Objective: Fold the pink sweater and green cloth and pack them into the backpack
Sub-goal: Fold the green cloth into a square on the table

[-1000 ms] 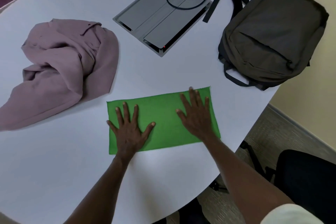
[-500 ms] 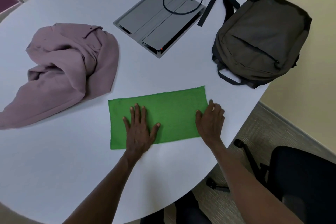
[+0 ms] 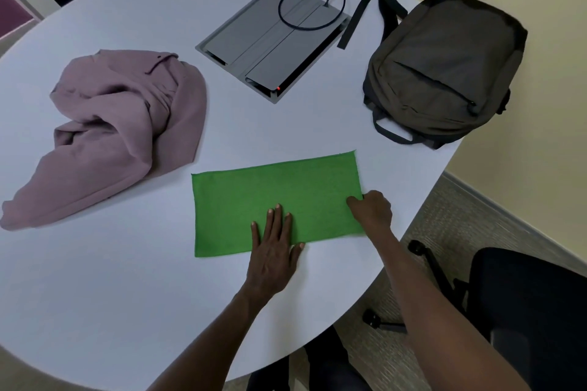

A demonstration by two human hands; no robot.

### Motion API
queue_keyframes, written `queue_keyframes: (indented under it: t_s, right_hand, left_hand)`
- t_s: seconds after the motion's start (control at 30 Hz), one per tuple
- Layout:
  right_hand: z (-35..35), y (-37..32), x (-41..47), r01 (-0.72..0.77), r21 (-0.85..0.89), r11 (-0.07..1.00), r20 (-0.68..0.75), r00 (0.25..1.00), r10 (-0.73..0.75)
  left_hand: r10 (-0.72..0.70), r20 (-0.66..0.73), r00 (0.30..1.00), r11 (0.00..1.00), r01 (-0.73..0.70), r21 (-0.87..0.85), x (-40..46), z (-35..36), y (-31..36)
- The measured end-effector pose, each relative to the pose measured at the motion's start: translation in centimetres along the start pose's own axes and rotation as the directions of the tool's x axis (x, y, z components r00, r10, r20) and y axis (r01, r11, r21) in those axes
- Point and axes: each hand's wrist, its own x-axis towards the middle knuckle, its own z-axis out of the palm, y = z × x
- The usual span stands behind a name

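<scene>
Just flat rectangular green cloth (image 3: 279, 197)

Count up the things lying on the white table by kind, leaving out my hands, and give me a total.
Garments and cloths: 2, the pink sweater and the green cloth.
Bags: 1, the backpack.
Grey panels with cables plugged in: 1, the grey panel.
Total: 4.

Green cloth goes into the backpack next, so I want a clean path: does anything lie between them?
Nothing visible does: bare table separates the green cloth from the backpack, whose zippers look closed.
</scene>
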Motion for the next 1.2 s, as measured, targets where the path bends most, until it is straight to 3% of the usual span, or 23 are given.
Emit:
queue_keyframes:
  t_s: [0.13,0.2,0.3,0.47,0.63,0.73,0.8,0.9,0.97,1.0,1.1,1.2]
  right_hand:
    - [-1.0,0.0,-0.1,-0.005,0.116,0.993,0.036,0.999,0.001]
    - [-1.4,0.3,-0.3,0.009,0.089,0.996,0.026,1.000,-0.012]
    - [-1.8,0.8,-0.4,0.038,0.044,0.998,-0.079,0.996,-0.035]
    - [-2.3,0.4,-1.1,0.078,0.170,0.982,-0.212,0.976,-0.041]
    - [-3.3,-3.3,-3.7,0.227,0.370,0.901,-0.234,0.961,-0.146]
    - [-2.9,-6.2,-5.9,0.342,0.431,0.835,-0.226,0.937,-0.267]
    - [-2.0,-8.0,-7.5,0.410,0.435,0.802,-0.230,0.911,-0.341]
    - [0.2,-10.1,-9.8,0.504,0.408,0.762,-0.207,0.863,-0.460]
    - [2.4,-11.1,-11.0,0.554,0.374,0.743,-0.184,0.830,-0.527]
    - [3.8,-11.5,-11.6,0.569,0.357,0.740,-0.169,0.819,-0.549]
    - [8.4,-12.0,-12.7,0.597,0.288,0.749,-0.092,0.796,-0.599]
    - [12.3,-11.0,-13.3,0.617,0.198,0.762,0.013,0.775,-0.632]
  left_hand:
    - [-0.022,0.004,1.000,1.000,0.023,-0.021,-0.4,-0.1,0.0]
    - [-0.015,0.012,1.000,1.000,0.015,-0.016,-0.6,-0.1,0.0]
    - [0.001,0.041,0.999,0.999,0.000,-0.032,-0.8,-0.2,0.0]
    - [0.058,0.109,0.992,0.996,-0.050,-0.075,-0.4,-0.8,0.8]
    - [0.121,0.100,0.988,0.952,-0.087,-0.294,0.7,-2.0,2.4]
    - [0.023,0.078,0.997,0.778,0.031,-0.628,1.7,-3.4,2.7]
    - [-0.172,0.026,0.985,0.634,0.131,-0.762,2.2,-4.6,1.9]
    - [-0.481,-0.087,0.872,0.559,0.228,-0.797,2.6,-6.3,-1.2]
    - [-0.620,-0.056,0.783,0.476,0.319,-0.819,2.6,-6.9,-4.3]
    - [-0.655,0.005,0.756,0.395,0.348,-0.850,2.7,-6.8,-5.9]
    - [-0.604,0.259,0.754,0.009,0.331,-0.943,2.9,-7.4,-8.8]
    - [-0.480,0.419,0.771,-0.225,0.354,-0.908,3.3,-8.5,-9.8]
